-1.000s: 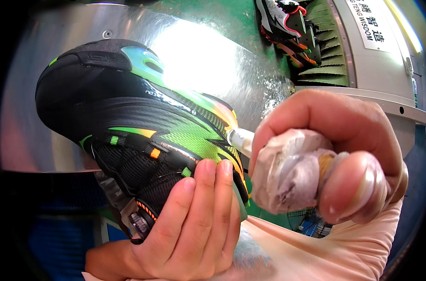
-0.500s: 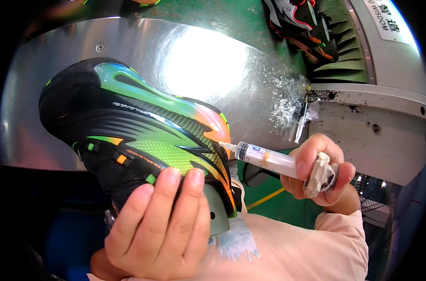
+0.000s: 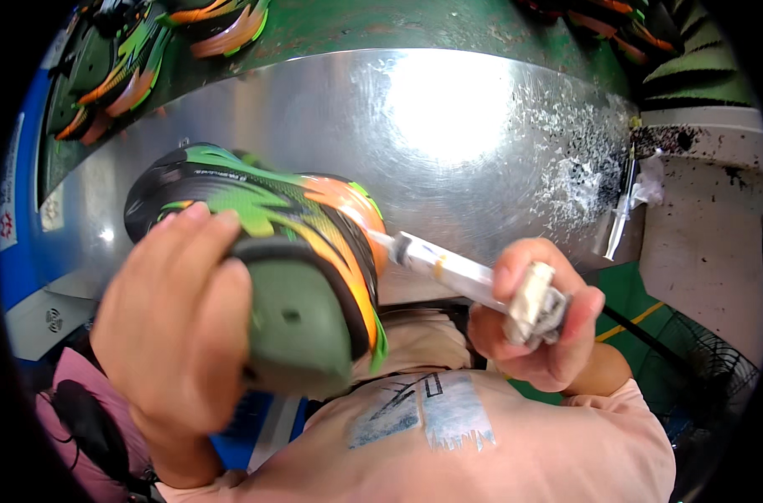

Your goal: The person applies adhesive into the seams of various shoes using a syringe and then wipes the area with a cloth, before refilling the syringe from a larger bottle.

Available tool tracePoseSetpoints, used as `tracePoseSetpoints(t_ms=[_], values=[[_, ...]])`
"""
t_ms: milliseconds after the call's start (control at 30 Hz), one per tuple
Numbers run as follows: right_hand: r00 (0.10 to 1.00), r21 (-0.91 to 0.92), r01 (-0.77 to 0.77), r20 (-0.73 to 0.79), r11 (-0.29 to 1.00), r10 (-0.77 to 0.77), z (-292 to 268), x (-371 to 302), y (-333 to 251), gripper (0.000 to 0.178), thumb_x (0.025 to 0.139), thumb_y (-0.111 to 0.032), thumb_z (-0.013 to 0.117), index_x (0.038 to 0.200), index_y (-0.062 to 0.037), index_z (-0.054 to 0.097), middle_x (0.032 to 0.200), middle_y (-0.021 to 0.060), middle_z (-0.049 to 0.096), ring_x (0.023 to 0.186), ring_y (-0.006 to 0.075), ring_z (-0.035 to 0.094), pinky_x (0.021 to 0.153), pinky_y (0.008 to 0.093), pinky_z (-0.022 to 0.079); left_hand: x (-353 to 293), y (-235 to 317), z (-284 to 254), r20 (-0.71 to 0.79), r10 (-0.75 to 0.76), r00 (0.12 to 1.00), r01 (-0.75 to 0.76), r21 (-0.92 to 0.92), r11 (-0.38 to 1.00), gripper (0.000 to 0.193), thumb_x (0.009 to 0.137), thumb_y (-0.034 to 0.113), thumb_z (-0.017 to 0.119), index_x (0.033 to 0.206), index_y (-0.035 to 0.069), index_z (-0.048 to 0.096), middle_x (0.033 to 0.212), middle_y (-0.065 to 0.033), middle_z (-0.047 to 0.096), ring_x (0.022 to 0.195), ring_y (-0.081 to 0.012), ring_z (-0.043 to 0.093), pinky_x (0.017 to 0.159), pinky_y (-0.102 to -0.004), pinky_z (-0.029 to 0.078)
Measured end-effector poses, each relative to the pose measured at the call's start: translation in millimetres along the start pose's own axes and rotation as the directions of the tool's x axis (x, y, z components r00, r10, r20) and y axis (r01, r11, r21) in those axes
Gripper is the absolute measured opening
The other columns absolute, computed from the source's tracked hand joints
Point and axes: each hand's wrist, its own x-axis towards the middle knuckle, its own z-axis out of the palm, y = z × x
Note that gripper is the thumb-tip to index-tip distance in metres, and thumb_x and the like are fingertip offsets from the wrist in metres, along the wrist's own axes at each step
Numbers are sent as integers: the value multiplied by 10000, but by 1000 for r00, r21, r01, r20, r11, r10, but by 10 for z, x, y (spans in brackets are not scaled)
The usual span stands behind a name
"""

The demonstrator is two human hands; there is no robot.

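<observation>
A black, green and orange sneaker (image 3: 298,210) is tilted in front of me, with a dark green shoe last (image 3: 302,323) filling its opening. My left hand (image 3: 176,310) is closed round the upper near the collar, somewhat smeared by motion. In my right hand (image 3: 537,314) is a clear syringe (image 3: 448,270), its barrel between thumb and fingers. The tip meets or nearly meets the orange edge of the sole at the heel; I cannot tell if they touch. A crumpled whitish lump (image 3: 532,303) covers the plunger end, against my palm.
Beneath the sneaker lies a shiny metal plate (image 3: 339,126), with whitish residue on its right part. A second syringe (image 3: 621,216) rests at its right edge beside a crumpled clear wrapper (image 3: 648,180). More sneakers (image 3: 121,71) stand on the green surface (image 3: 339,29) beyond, some at far right.
The sneaker has turned so the last's end faces me more, and sits smaller in view. My left hand has shifted left round the upper. The syringe stays at the heel.
</observation>
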Motion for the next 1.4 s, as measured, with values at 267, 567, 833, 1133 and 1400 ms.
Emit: tracePoseSetpoints(t_ms=[267,567,833,1133,1400], values=[[973,54,208,-115,977,-201,-139,27,109,687,849,-645,327,1092,-6,397,616,-4,447,488,49,367,454,187,306,679,-84,-34,378,-163,912,201,-63,978,473,629,264,767,930,-14,530,776,-149,583,710,-330,577,643,-351,425],[888,-94,459,68,883,-454,-326,30,270,508,893,-449,505,1120,5,486,893,78,610,732,156,599,664,242,464,939,7,21,292,-277,916,298,-29,954,388,698,259,724,836,-49,533,672,-177,605,604,-319,602,582,-355,451],[845,-362,528,140,768,-516,-367,11,127,454,866,-413,571,1087,-20,514,839,79,615,663,202,612,588,268,470,870,-92,-17,373,-441,817,514,-121,849,366,722,241,685,914,-46,561,706,-164,620,642,-259,614,622,-332,457],[949,-988,84,120,-131,-293,-949,-408,-323,349,775,-354,640,1046,-149,559,724,62,552,630,237,578,525,342,466,379,-168,-500,576,-688,443,895,-337,294,558,846,148,547,1361,40,363,1337,-139,402,1173,-244,446,976,-350,369],[724,-843,-452,-157,-291,-671,-1296,-783,-441,273,749,-283,670,968,-149,577,815,59,514,802,234,538,596,338,473,377,-257,-615,346,-109,932,109,20,994,725,519,49,695,1212,60,483,1117,-127,561,1082,-288,521,906,-358,399]])
